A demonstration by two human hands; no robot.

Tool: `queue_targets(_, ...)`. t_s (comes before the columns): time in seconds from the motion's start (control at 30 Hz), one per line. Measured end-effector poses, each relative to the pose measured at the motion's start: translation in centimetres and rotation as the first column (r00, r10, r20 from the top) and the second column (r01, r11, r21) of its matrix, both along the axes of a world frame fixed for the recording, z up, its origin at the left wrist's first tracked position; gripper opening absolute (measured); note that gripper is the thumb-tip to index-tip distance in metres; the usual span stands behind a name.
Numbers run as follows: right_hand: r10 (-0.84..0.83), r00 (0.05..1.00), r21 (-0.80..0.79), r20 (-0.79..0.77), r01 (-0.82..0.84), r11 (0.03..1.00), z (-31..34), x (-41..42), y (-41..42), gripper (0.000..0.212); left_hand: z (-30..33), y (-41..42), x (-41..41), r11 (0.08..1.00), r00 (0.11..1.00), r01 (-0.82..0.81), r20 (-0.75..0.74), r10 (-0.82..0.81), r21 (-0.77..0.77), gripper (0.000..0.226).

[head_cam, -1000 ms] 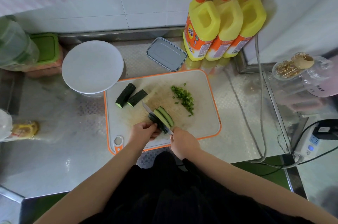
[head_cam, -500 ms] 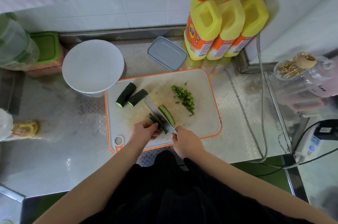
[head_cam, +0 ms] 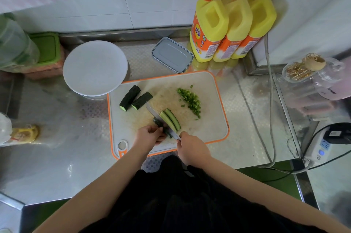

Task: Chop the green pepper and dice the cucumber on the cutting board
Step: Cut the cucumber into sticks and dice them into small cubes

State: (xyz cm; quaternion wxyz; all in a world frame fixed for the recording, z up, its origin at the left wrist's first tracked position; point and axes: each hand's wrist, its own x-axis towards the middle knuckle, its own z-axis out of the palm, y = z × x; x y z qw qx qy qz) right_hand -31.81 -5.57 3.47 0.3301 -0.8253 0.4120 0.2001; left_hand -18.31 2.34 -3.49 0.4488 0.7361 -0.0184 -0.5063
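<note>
A shiny steel surface (head_cam: pixel 57 166) carries a white rectangular cutting board with an orange rim (head_cam: pixel 209 128). A round white lid (head_cam: pixel 95 67) overlaps the board's far left corner. Three yellow pump bottles (head_cam: pixel 233 23) stand against the wall beyond. On the board, two dark cucumber chunks (head_cam: pixel 135 97) lie side by side at the far left, and a heap of chopped green pepper (head_cam: pixel 190 100) lies right. The right hand (head_cam: pixel 191 148) grips a steel knife (head_cam: pixel 154 113), its blade against two cut cucumber strips (head_cam: pixel 171 119). The left hand's (head_cam: pixel 149 135) fingers curl onto a dark cucumber piece (head_cam: pixel 158 122) left of the blade.
</note>
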Motion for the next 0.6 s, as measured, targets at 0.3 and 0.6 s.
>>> queue_targets(0.3, -0.016, 1.000, 0.005, -0.010, 0.016, 1.000, 0.2, 0.2, 0.0, 0.021, -0.8, -0.2, -0.3, 1.000, 0.993, 0.025, 0.118, -0.024, -0.007, 0.014)
queue_targets(0.6, -0.005, 1.000, 0.023, -0.016, 0.005, 1.000, 0.3, 0.3, -0.6, 0.024, -1.1, -0.5, 0.2, 0.965, 0.924, 0.222, 0.286, -0.253, 0.137, 0.023)
